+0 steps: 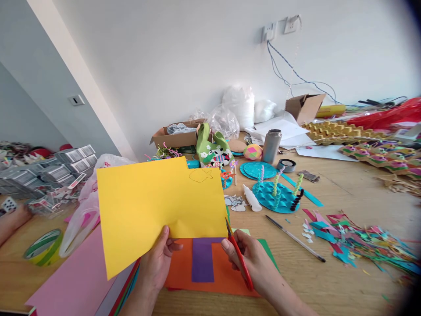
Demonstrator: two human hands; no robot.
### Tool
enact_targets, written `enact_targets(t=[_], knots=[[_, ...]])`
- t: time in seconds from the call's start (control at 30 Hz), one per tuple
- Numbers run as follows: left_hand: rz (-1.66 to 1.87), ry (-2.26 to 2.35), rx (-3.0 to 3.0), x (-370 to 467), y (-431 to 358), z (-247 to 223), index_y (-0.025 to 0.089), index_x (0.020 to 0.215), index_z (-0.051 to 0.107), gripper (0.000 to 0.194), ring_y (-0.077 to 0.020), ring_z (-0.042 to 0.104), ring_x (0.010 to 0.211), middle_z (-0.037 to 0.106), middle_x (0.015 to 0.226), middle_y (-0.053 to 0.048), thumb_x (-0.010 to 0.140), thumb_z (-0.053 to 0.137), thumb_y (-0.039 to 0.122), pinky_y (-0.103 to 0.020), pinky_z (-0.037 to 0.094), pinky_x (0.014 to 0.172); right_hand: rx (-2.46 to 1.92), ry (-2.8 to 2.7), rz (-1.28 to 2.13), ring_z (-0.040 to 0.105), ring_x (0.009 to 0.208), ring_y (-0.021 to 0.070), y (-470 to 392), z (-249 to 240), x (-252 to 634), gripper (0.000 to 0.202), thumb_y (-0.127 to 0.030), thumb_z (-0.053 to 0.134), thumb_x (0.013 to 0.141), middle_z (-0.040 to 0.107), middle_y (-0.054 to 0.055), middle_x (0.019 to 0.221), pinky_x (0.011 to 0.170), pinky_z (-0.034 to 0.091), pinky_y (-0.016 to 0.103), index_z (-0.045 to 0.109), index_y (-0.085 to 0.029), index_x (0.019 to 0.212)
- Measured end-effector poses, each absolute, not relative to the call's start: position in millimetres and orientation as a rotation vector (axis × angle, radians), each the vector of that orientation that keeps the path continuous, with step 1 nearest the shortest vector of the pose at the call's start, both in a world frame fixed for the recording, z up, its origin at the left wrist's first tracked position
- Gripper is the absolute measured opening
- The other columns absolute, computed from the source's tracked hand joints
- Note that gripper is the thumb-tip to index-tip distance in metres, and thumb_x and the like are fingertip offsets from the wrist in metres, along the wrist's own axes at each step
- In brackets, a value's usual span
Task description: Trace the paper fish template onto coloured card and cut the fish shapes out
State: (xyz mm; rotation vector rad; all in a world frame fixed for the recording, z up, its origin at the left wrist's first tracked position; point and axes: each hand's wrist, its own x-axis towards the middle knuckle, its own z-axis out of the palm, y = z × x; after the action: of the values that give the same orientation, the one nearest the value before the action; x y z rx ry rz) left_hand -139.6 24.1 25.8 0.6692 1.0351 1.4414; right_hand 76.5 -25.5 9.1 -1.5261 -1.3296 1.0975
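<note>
My left hand [156, 259] grips the lower edge of a yellow paper sheet [154, 206], thumb in front and fingers behind. A small fish outline [200, 176] is drawn near the sheet's upper right corner, beside a notch in the top edge. In my right hand [248, 254] are red-handled scissors [239, 254], their blades pointing up at the sheet's right edge. Whether the blades touch the paper I cannot tell. Below the sheet lie orange paper [226, 274] and a purple strip [202, 263].
Coloured paper scraps [355, 241] and a pen [296, 239] lie to the right. Beyond are a white glue bottle [251, 198], a blue disc with twisted stems [279, 199] and a metal flask [271, 147]. Pink paper [75, 281] and tape [44, 248] lie left, near another person's hand [15, 221].
</note>
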Motion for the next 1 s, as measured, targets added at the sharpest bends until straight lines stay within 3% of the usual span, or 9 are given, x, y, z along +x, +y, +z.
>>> enact_targets(t=[0.13, 0.47, 0.73, 1.0], knots=[[1.468, 1.049, 0.652, -141, 23, 26, 0.018, 0.101, 0.066, 0.048, -0.0153, 0.069, 0.063, 0.074, 0.088, 0.0, 0.059, 0.086, 0.028, -0.024, 0.057, 0.046, -1.529, -1.362, 1.108, 0.045, 0.055, 0.0113, -24, 9, 77, 0.048, -0.065, 0.053, 0.079, 0.04, -0.004, 0.059, 0.049, 0.032, 0.023, 0.037, -0.021, 0.065], [1.519, 1.054, 0.514, -138, 27, 30, 0.016, 0.086, 0.067, 0.035, -0.0143, 0.066, 0.053, 0.073, 0.074, 0.001, 0.055, 0.084, 0.015, -0.023, 0.057, 0.043, -1.541, -1.405, 1.139, 0.043, 0.054, 0.0108, -25, 8, 76, 0.05, -0.068, 0.052, 0.078, 0.047, -0.002, 0.058, 0.048, 0.03, 0.024, 0.04, -0.021, 0.066], [1.465, 1.104, 0.587, -140, 24, 31, 0.018, 0.108, 0.065, 0.038, -0.0183, 0.069, 0.063, 0.074, 0.094, -0.005, 0.071, 0.073, 0.015, -0.027, 0.057, 0.042, -1.416, -1.321, 1.517, 0.048, 0.049, 0.0107, -26, 23, 77, 0.055, -0.076, 0.04, 0.08, 0.053, -0.002, 0.056, 0.046, 0.035, 0.023, 0.041, -0.021, 0.074], [1.551, 1.153, 0.587, -146, 28, 25, 0.021, 0.108, 0.066, 0.035, -0.0145, 0.067, 0.059, 0.071, 0.098, -0.003, 0.074, 0.07, 0.013, -0.025, 0.057, 0.042, -1.574, -1.505, 1.298, 0.049, 0.056, 0.0119, -26, 19, 79, 0.05, -0.069, 0.047, 0.082, 0.054, -0.001, 0.06, 0.051, 0.032, 0.024, 0.042, -0.02, 0.069]])
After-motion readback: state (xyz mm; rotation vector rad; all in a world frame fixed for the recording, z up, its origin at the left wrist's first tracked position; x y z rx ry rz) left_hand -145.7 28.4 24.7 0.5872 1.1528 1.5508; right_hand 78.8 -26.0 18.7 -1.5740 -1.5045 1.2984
